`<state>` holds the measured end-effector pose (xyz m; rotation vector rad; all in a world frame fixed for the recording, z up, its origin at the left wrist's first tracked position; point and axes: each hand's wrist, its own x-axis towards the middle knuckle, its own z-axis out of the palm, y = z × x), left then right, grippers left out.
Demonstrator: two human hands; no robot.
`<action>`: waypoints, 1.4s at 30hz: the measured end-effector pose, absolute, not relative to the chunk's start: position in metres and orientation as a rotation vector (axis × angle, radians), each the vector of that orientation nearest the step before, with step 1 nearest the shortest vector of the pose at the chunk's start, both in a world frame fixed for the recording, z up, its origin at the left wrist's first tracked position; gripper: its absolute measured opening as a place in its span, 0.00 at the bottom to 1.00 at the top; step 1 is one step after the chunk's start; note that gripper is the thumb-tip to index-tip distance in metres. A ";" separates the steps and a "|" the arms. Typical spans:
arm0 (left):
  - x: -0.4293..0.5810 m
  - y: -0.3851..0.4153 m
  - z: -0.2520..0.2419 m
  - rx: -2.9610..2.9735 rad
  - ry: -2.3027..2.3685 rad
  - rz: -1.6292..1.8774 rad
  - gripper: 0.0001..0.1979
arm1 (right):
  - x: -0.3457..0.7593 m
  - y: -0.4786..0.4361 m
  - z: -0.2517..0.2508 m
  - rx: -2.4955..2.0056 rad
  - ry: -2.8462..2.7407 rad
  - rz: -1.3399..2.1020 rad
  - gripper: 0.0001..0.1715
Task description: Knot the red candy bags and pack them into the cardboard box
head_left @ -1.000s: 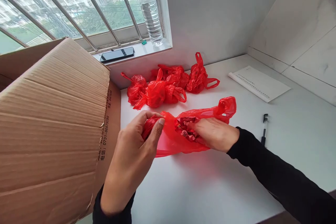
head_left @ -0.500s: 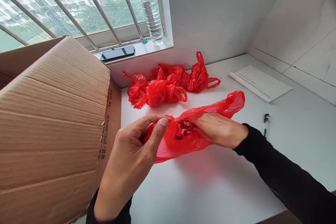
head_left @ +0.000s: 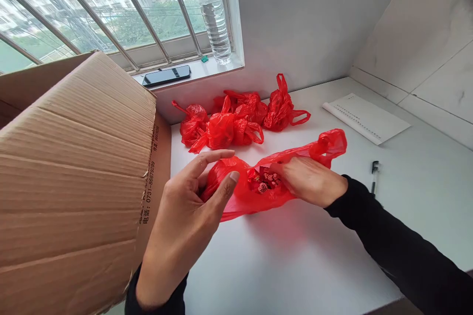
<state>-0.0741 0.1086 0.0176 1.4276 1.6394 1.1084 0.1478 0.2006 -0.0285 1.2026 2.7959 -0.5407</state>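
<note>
A red plastic bag (head_left: 244,197) lies on the white table (head_left: 295,266) with small red wrapped sweets (head_left: 263,183) showing in its mouth. My left hand (head_left: 188,216) pinches the bag's left side between thumb and fingers, the index finger stretched out above it. My right hand (head_left: 308,181) is closed on the bag's right part, fingertips at the sweets, and one bag handle (head_left: 328,141) sticks up past it. Behind them, several tied red bags (head_left: 229,120) sit in a cluster near the wall.
A large cardboard box (head_left: 74,177) fills the left side, right by my left hand. A water bottle (head_left: 214,10) and a phone (head_left: 166,76) rest on the window sill. A paper sheet (head_left: 365,118) and a pen (head_left: 374,174) lie on the table at right.
The bag's mouth has widened and the sweets show more. My left index finger has lifted off the bag. My right hand pulled slightly right with the handle, then settled.
</note>
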 end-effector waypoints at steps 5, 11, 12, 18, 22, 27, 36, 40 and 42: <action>-0.074 0.108 0.017 1.491 1.664 1.122 0.18 | 0.137 0.198 -0.039 1.113 2.796 -0.522 0.11; -0.076 0.106 0.016 1.554 1.620 1.138 0.13 | 0.131 0.195 -0.060 1.145 2.808 -0.515 0.10; -0.076 0.106 0.015 1.563 1.616 1.137 0.12 | 0.131 0.196 -0.063 1.146 2.815 -0.524 0.10; -0.079 0.107 0.013 1.557 1.565 1.094 0.13 | 0.133 0.198 -0.065 1.132 2.836 -0.598 0.07; -0.079 0.106 0.014 1.540 1.569 1.096 0.12 | 0.130 0.195 -0.060 1.158 2.808 -0.595 0.08; -0.076 0.107 0.015 1.513 1.563 1.076 0.13 | 0.122 0.191 -0.065 1.193 2.828 -0.607 0.11; -0.077 0.108 0.018 1.532 1.587 1.074 0.13 | 0.123 0.193 -0.058 1.148 2.892 -0.739 0.08; -0.077 0.107 0.019 1.523 1.648 1.097 0.12 | 0.128 0.197 -0.052 1.227 2.902 -0.719 0.10; -0.076 0.106 0.020 1.507 1.668 1.098 0.12 | 0.129 0.198 -0.052 1.233 2.885 -0.738 0.08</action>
